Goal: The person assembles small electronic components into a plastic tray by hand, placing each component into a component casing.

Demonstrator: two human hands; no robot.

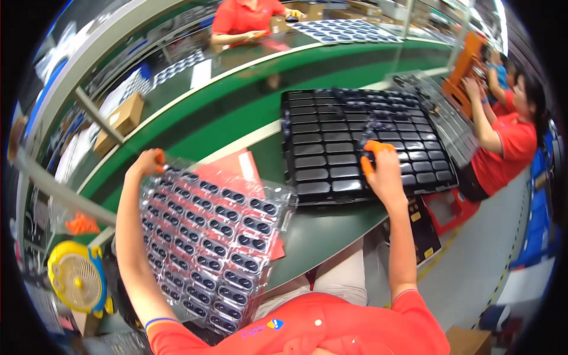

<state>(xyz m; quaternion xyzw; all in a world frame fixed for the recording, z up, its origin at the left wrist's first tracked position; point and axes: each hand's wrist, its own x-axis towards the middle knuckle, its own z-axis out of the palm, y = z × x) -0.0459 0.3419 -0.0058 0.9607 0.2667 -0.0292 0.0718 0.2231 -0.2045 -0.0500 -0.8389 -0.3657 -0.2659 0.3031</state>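
My left hand (149, 162), with orange finger covers, is closed on the far left corner of a clear plastic tray (278, 194). Rows of dark oval pieces (244, 241) fill this tray, which slants down toward my lap. On the right, my right hand (386, 168), also in orange finger covers, hovers over a black compartment tray (307, 188). Its thumb and fingers pinch a small dark piece (370, 156) whose exact kind I cannot make out. More dark pieces (381, 106) lie in the far compartments of the black tray.
A pink sheet (228, 165) lies partly under the clear tray on the green table (307, 251). Beyond it runs a green conveyor (236, 103), with a co-worker (245, 21) across. Empty clear trays (444, 112) and another person (512, 130) are right; a yellow fan (77, 277) stands left.
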